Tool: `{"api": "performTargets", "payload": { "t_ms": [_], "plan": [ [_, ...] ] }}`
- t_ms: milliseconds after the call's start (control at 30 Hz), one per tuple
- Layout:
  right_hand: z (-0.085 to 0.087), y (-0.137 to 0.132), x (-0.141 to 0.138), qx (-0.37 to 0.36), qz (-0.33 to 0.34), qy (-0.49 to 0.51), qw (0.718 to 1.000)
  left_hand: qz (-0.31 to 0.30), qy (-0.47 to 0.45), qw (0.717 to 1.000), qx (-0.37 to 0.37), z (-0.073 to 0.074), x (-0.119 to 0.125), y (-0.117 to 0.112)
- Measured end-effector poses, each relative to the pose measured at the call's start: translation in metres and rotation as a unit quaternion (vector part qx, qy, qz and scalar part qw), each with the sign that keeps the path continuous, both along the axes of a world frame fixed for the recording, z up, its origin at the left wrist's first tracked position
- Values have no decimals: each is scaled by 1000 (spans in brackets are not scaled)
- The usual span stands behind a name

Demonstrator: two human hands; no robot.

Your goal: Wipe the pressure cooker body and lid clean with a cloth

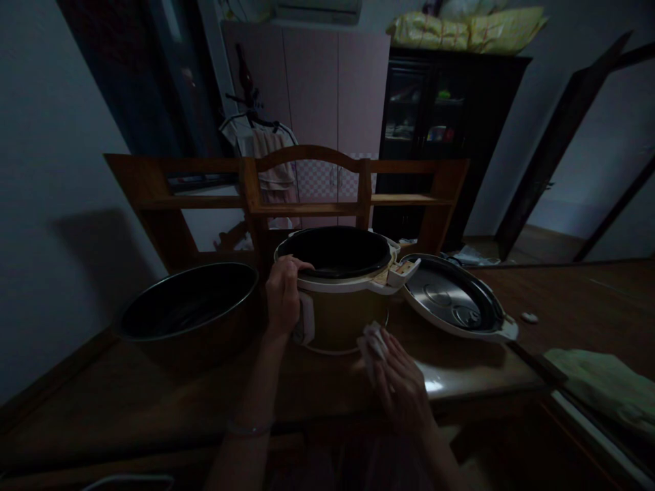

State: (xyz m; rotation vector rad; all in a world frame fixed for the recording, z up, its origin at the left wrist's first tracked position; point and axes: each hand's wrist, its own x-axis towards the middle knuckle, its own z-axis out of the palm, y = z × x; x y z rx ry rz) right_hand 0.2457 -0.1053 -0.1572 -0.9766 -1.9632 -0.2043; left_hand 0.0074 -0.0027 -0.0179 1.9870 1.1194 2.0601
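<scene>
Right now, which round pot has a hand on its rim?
The cooker in the middle: the left hand is on its rim. No hand touches the dark pot at left.

Open cooker, upright; crumpled cloth at its foot.
The cooker (pixel 338 314) is round and wide, with a dull olive-yellow body, a pale collar and a thick black rim; it stands level on the table (pixel 317 389), mouth up and uncovered, its inside black and too dark to make out. A pale block juts from the right of the collar, and a light upright panel sits on the left of the body. The cloth (pixel 375 341), whitish and thin, is bunched in the right hand (pixel 404 385), close by the cooker's lower right front; whether they touch is unclear.
</scene>
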Motion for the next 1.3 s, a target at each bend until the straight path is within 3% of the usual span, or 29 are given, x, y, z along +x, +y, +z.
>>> {"api": "performTargets", "payload": {
  "t_ms": [67,167,333,533,800,1000,1133,1300],
  "plan": [
    [-1,1,8,-8,-41,99,994,3,-3,1000,0,0,0,0],
    [3,3,14,-98,-65,246,962,9,-10,1000,-2,0,1,0],
    [5,17,3,-236,-6,373,897,12,-5,1000,-9,-1,1,0],
    [2,29,-28,-221,45,362,905,14,-10,1000,-10,0,1,0],
    [6,20,-53,-238,14,384,892,17,-12,1000,-4,-1,2,2],
    [-6,19,-54,-190,2,396,898,77,-32,997,2,2,10,7],
    [-8,22,-45,-173,-21,370,913,76,-32,997,9,1,8,9],
    [-1,20,-34,-210,-39,412,886,62,-32,998,4,0,3,11]
  ]
}}
